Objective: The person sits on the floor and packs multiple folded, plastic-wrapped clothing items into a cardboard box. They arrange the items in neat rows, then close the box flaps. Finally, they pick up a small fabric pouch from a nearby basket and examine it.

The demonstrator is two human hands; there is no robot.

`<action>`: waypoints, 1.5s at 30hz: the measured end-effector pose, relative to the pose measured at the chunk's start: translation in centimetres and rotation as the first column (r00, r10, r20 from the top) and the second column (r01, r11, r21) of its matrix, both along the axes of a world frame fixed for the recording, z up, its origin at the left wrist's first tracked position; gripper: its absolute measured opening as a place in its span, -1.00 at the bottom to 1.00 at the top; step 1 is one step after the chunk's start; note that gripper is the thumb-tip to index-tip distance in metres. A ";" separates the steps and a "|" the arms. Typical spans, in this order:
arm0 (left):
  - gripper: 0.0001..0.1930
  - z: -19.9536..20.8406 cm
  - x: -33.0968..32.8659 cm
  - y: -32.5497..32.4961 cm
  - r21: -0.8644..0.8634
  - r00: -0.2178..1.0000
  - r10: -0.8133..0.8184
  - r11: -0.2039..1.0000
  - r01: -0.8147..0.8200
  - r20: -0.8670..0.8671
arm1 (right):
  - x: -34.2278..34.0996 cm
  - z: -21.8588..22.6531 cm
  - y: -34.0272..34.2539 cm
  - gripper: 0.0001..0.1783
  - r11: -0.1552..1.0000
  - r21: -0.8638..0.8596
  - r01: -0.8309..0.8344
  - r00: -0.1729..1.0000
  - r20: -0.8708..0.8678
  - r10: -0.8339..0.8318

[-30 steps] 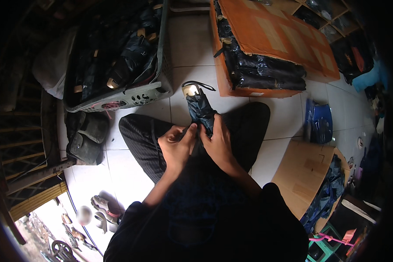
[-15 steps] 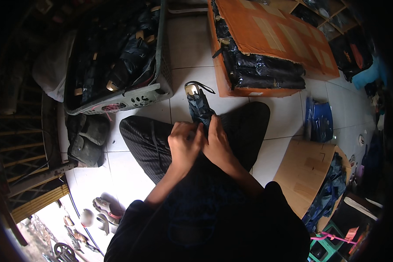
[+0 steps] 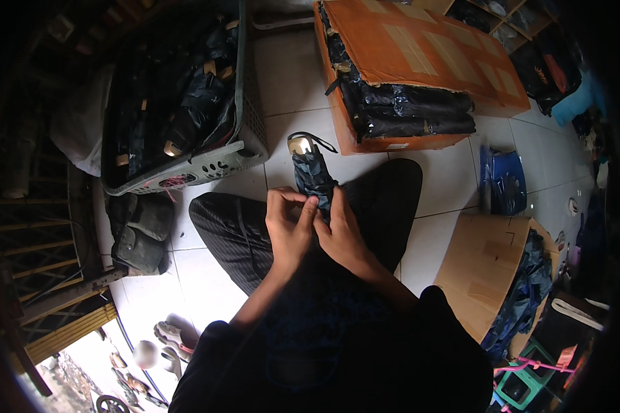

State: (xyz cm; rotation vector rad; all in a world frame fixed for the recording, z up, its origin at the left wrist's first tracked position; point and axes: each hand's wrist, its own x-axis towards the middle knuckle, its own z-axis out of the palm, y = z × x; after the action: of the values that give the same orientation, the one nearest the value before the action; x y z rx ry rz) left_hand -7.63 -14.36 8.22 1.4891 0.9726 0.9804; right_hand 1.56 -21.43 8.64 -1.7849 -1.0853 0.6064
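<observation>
Between my crossed legs I hold a folded compact umbrella (image 3: pixel 313 171), dark blue-black, its gold-coloured handle end and black wrist strap pointing away from me. My left hand (image 3: pixel 289 224) pinches the loose fabric on the umbrella's left side, thumb against the fingers. On the opposite side my right hand (image 3: pixel 340 230) grips the lower part, its fingers along the fabric. The umbrella's near end is hidden by my hands.
A grey plastic basket (image 3: pixel 207 165) of folded umbrellas stands at the far left. Far right is an orange-brown carton (image 3: pixel 420 51) with dark wrapped bundles. Near right, an open cardboard box (image 3: pixel 472 272) holds dark blue fabric. A blue packet (image 3: pixel 506 182) lies on the tiles; a black bag (image 3: pixel 141 237) lies left.
My left fingers have opened slightly and shifted on the fabric, showing more of the thumb. The umbrella stays in both hands, and the whole view has turned a little.
</observation>
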 end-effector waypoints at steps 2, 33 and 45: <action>-0.73 -0.3 0.3 0.2 -0.197 0.992 -0.008 0.980 0.033 0.127 | 0.0 -0.1 -0.1 -0.46 1.000 0.006 0.007 0.998 -0.060 -0.007; -0.53 -5.4 0.3 0.6 -0.648 0.785 -0.432 0.451 0.614 0.443 | 17.4 10.4 -33.3 -0.67 0.030 -0.022 0.999 0.033 0.901 -0.432; -0.59 -2.0 -0.8 -2.4 -0.556 0.771 -0.502 0.538 0.634 0.393 | 17.4 11.0 -36.2 -0.79 0.029 0.245 0.969 -0.202 0.855 -0.477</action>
State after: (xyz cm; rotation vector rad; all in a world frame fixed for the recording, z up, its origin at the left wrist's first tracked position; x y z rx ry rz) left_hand -8.43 -16.73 6.24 0.9495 0.5219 0.2105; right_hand 18.97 -57.61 19.65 -2.8858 0.2424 -1.0932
